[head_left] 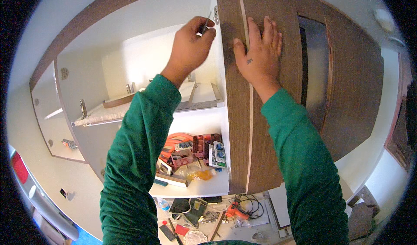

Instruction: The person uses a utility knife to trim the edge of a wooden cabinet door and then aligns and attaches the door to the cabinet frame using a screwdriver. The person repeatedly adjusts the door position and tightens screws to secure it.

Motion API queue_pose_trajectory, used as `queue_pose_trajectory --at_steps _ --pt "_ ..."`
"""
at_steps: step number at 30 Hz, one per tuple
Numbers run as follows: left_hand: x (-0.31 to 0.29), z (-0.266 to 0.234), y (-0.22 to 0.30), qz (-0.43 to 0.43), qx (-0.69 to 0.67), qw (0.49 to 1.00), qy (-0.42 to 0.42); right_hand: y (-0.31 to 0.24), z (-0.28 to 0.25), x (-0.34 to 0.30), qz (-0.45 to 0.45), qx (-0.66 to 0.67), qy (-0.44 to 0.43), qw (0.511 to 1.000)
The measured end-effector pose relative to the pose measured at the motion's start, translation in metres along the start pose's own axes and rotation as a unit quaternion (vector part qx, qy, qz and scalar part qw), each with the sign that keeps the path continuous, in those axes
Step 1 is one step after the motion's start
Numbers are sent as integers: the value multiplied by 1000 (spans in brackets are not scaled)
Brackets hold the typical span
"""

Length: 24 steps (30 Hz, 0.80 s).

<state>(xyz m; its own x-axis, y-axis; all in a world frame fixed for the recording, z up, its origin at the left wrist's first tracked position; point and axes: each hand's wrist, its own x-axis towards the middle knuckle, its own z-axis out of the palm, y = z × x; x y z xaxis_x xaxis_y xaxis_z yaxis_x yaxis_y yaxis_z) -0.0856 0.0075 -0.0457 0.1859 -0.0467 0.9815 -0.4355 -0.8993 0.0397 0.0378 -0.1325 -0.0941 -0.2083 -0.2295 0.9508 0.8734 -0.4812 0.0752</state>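
Brown door panel (236,136) stands upright before us, to the right of the white cabinet (221,67), its long axis running top to bottom. Nearest to us, our two green sleeves (130,158) reach up and forward. Our right hand (258,54) is the closer one to the panel: it lies flat against the wood grain, fingers extended and thumb apart, gripping nothing, over the line of a narrow pale strip (249,136) that runs lengthwise. Our left hand (191,45) is curled, thumb and fingers pinching a slim dark tool (207,23) whose exact kind we cannot tell. What matters most lies at the panel's left edge: a metal hinge (216,13) sits just up and to the right of our left hand, and the tool's thin end points up toward it. Whether that tip touches, we cannot tell. Beyond, loose boards (204,95) lie on the upper shelf (191,109), while the lower shelf (213,188) holds red boxes (182,161) and an orange hose (171,143). Lower down, a coiled black cable (256,206) lies among clutter.
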Motion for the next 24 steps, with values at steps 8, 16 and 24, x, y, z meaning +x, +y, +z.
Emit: queue_pose_trajectory --at_steps 8,16,24 --pt "-53 -1 5 -157 -174 971 -36 5 6 -2 -8 -4 -3 1000" --pt "-50 7 -5 -120 -158 980 -13 5 3 1 2 3 -13 1000" --pt "-21 42 -45 -85 -193 975 67 5 0 90 -63 67 -108 990"
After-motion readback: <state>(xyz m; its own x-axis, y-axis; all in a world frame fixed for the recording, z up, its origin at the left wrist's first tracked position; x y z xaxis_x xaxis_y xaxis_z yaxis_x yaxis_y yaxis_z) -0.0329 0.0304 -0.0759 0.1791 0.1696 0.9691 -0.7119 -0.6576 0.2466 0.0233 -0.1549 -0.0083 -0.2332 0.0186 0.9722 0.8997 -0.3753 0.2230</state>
